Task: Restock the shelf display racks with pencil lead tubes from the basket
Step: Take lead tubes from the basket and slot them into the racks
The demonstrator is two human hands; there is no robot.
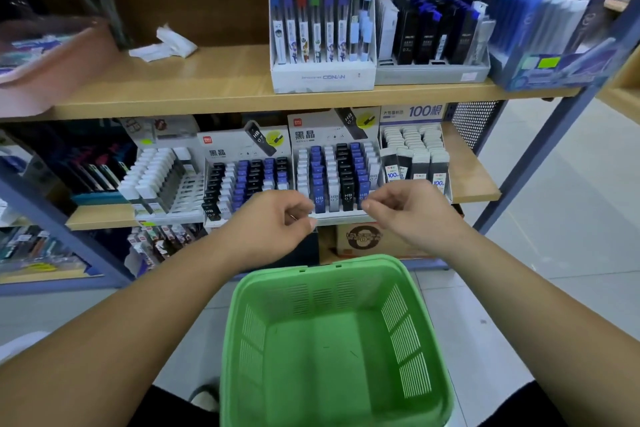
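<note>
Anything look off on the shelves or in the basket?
Crumpled white paper lies loose on the top shelf, left of the Conan rack. In that rack, the rightmost tubes sit higher than the rest, uneven. The green basket shows no tubes inside, odd for a restock.

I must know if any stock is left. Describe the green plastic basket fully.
The green plastic basket is squarish, with rounded corners, a thick rim and slotted walls tapering to a flat bottom. Two small notches mark its far rim. It sits upright in front of the wooden shelves. Nothing but tiny specks lies inside. Neither the left hand nor the right hand touches it; its support is hidden.
</note>
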